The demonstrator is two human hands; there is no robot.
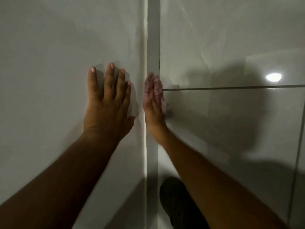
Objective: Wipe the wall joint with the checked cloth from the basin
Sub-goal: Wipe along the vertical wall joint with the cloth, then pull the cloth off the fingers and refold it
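Right hand [154, 103], blurred, presses the checked cloth [159, 90] flat-fingered onto the vertical wall joint [153, 38], which runs straight up from it; left hand [107, 103] lies spread beside.

The vertical pale wall joint strip [153, 47] runs top to bottom. Left of it, the left hand [107, 104] lies flat on the plain matte wall panel [49, 63]. Right of it, touching its edge, the right hand [154, 104] presses the blurred pinkish checked cloth [159, 90] against the glossy tiled wall [231, 38]. A dark rounded object [175, 200] sits below, right of the strip.
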